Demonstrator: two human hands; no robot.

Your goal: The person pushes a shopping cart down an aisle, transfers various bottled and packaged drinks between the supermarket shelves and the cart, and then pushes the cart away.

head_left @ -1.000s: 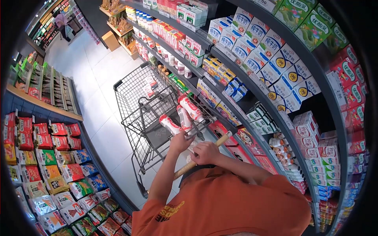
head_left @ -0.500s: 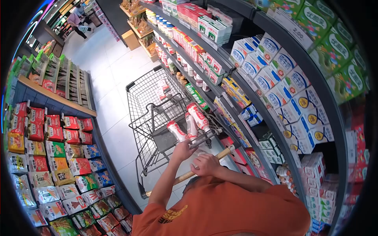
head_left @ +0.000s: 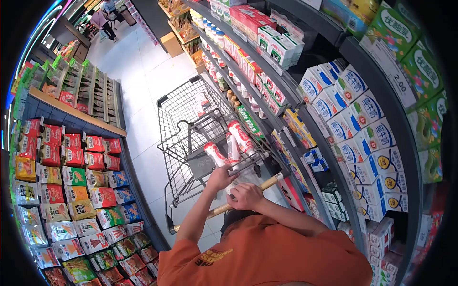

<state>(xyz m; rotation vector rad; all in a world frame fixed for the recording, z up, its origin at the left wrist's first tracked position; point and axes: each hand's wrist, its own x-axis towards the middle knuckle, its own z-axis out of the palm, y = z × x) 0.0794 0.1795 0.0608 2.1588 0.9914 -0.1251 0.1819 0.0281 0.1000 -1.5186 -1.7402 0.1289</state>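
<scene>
red and white, the near bottle lies in the cart, just ahead of the left hand, its long axis running forward and a little left from those fingers, with a second bottle and a third bottle to its right. left fingers are bent at its near end, though whether they grip it or the bar is unclear; the right hand, farther back, has its fingers curled over the handle.
</scene>
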